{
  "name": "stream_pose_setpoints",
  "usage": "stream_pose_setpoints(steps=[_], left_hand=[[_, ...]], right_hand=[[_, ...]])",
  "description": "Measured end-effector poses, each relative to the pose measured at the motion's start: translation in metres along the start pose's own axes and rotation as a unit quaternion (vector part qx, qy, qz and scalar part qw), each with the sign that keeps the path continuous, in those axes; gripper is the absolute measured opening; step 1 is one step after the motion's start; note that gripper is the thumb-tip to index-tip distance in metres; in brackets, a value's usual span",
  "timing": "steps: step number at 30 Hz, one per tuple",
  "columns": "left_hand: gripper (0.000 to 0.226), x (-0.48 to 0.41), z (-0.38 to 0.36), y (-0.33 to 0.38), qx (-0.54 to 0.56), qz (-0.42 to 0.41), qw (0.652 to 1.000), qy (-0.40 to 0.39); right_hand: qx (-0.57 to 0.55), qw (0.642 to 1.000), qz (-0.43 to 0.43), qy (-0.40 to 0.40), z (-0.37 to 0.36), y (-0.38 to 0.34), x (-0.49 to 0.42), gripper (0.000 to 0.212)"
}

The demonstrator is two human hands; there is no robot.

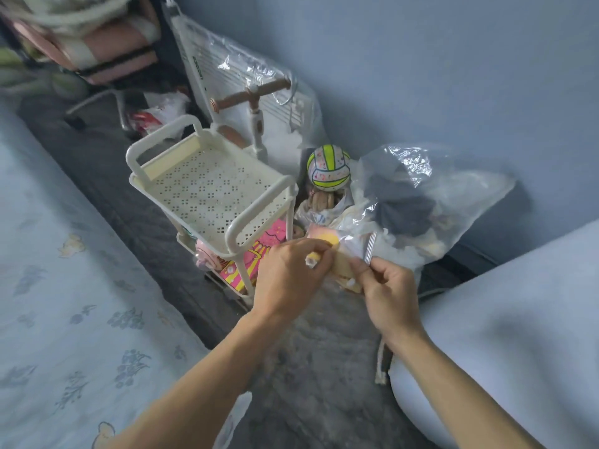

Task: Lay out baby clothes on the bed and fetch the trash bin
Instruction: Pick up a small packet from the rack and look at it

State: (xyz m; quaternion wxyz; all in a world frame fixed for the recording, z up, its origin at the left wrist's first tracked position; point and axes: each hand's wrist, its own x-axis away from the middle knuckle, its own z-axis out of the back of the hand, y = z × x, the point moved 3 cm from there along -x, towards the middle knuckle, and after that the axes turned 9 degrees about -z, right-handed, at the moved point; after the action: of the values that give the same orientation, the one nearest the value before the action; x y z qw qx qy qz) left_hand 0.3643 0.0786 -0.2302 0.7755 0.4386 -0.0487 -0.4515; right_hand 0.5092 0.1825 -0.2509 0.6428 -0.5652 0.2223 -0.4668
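A large clear plastic bag (421, 202) stuffed with dark and pale clothes sits on the floor against the blue wall. At its mouth, my left hand (288, 277) grips a yellow and pink baby garment (327, 244) that sticks out of the bag. My right hand (389, 293) pinches the bag's opening edge just right of the garment. The bed (64, 303), with a pale blue flower-print sheet, fills the left side. No trash bin is in view.
A cream three-tier cart (210, 189) stands between the bed and the bag, toys on its lower shelf. A yellow-striped ball (328, 167) and a child's scooter (252, 102) wrapped in plastic sit behind. A pale blue cushion (518, 335) lies at right. Grey carpet (324, 367) runs between.
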Motion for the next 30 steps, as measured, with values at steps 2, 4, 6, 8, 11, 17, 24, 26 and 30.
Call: stream_pose_setpoints(steps=[2,4,6,8,11,17,24,26,30], left_hand=[[0.013,-0.023,0.028,0.03,0.055,0.004,0.998,-0.001],[0.011,-0.049,0.065,0.066,0.087,0.012,0.996,0.006],[0.009,-0.081,0.112,0.106,0.119,0.021,0.992,0.035],[0.009,-0.11,0.166,0.152,0.147,0.007,0.988,0.043],[0.009,-0.145,0.253,0.222,0.156,-0.027,0.987,0.037],[0.008,-0.179,0.423,0.338,0.18,-0.059,0.98,0.063],[0.012,-0.145,0.554,0.398,0.313,0.024,0.938,0.149],[0.011,-0.128,0.578,0.392,0.326,0.047,0.93,0.161],[0.012,-0.087,0.621,0.357,0.366,0.079,0.905,0.202]], right_hand=[[0.001,0.999,0.038,0.012,0.017,-0.051,0.006,0.054],[0.002,0.998,0.064,0.016,0.036,-0.111,0.014,0.056],[-0.001,0.997,0.07,0.026,0.056,-0.179,0.024,0.054],[-0.007,0.996,0.089,0.02,0.075,-0.249,0.04,0.052],[-0.011,0.991,0.134,0.006,0.095,-0.357,0.076,0.052],[-0.085,0.976,0.198,-0.031,0.114,-0.535,0.147,0.053],[-0.135,0.965,0.201,-0.102,0.088,-0.641,0.21,0.031],[-0.163,0.959,0.179,-0.148,0.069,-0.655,0.224,0.024],[-0.123,0.942,0.18,-0.253,0.02,-0.671,0.25,0.039]])
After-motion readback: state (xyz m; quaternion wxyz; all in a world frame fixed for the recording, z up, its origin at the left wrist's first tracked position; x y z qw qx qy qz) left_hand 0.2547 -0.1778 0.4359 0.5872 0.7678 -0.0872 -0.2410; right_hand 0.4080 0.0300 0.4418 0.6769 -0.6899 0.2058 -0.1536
